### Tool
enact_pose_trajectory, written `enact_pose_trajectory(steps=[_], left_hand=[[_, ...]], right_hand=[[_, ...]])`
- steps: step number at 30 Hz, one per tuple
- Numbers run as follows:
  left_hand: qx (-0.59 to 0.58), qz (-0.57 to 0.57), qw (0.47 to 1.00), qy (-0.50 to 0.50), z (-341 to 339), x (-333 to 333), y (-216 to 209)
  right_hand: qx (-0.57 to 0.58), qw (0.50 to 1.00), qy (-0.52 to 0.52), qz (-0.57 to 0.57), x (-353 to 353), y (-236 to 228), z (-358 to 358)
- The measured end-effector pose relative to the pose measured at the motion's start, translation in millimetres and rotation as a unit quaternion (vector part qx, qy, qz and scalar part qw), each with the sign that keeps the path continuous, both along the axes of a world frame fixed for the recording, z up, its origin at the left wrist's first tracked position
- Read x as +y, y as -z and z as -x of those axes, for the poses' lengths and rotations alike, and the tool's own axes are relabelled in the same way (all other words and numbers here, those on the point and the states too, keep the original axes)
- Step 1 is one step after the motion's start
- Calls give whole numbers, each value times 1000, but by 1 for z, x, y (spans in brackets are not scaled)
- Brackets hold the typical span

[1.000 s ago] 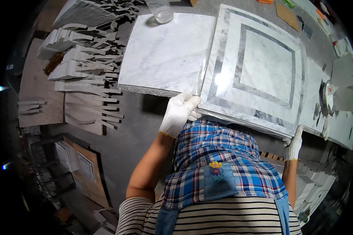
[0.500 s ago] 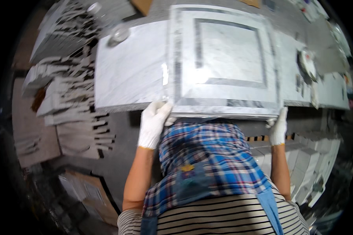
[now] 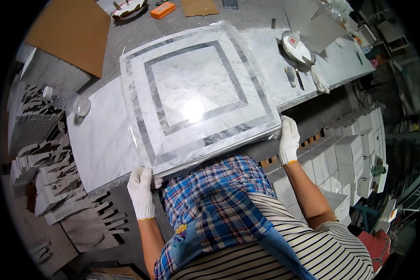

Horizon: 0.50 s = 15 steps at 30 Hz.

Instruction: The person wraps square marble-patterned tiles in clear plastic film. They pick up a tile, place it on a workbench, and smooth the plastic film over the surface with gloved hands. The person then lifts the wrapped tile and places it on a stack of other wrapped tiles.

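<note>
**White Glare Blazes on My Marble Panel**

And there it is, a blown-out spot just near of the panel's middle, wiping out the veining! The light itself is out of my view, seemingly overhead. Thin glints run down the clear wrap on the left. My left hand and right hand show bright and crisp in white gloves. Under the worktop, on the right, deep shadow! Out toward the far right, everything goes dim and soft. Straight edges bow, and the fisheye's black rim swallows every corner.
</note>
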<state>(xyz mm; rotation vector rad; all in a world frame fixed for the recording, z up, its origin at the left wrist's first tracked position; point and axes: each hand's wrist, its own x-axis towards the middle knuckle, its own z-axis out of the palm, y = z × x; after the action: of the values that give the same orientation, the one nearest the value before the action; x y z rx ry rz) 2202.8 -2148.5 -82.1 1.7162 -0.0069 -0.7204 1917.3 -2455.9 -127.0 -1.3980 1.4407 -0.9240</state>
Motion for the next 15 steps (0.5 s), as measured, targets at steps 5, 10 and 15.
enact_pose_trajectory(steps=[5, 10, 15], left_hand=[[-59, -68, 996, 5, 8, -3, -4], [-235, -215, 945, 74, 20, -6, -12], [-319, -350, 863, 173, 25, -16, -29]], right_hand=[[125, 964, -41, 232, 2, -2, 4], [177, 943, -70, 271, 7, -14, 4], [214, 942, -85, 243, 9, -22, 6]])
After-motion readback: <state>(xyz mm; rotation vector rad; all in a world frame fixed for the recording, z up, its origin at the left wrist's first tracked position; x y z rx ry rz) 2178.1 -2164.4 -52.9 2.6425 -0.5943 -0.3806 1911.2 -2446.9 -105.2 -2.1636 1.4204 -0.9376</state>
